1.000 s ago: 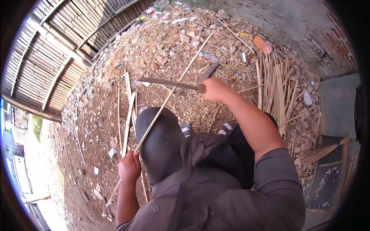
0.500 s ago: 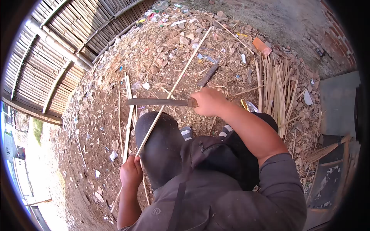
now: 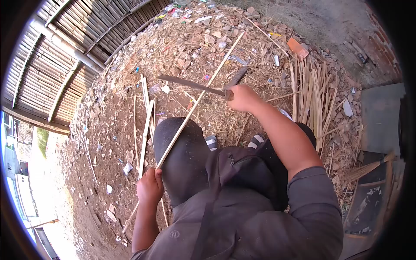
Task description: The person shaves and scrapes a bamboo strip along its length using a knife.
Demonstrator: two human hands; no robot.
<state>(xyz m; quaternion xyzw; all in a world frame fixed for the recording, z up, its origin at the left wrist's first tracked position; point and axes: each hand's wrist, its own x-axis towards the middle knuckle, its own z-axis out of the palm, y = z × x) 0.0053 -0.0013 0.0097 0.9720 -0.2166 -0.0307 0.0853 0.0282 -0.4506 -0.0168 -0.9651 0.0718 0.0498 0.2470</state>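
Note:
My right hand (image 3: 243,98) grips the handle of a machete (image 3: 184,82), its dark blade pointing left and lying across a long bamboo strip (image 3: 207,86). A small sliver stands up from the strip just below the blade. My left hand (image 3: 150,186) is closed around the strip near its lower end, beside my knee. From there the strip runs over the knee and slants up and away to the right. Close behind the machete's handle, a dark ribbed rod (image 3: 237,76) lies on the ground.
Split bamboo strips (image 3: 314,97) lie piled at the right. More pale strips (image 3: 145,125) rest on the ground left of my knee. Rubble and litter cover the soil, with an orange brick (image 3: 297,47) near the wall. A bamboo fence (image 3: 47,65) stands at the left.
My right hand and the machete have moved farther up along the strip, away from my body, and the blade now tilts up to the left. My left hand still holds the strip, nearly unmoved.

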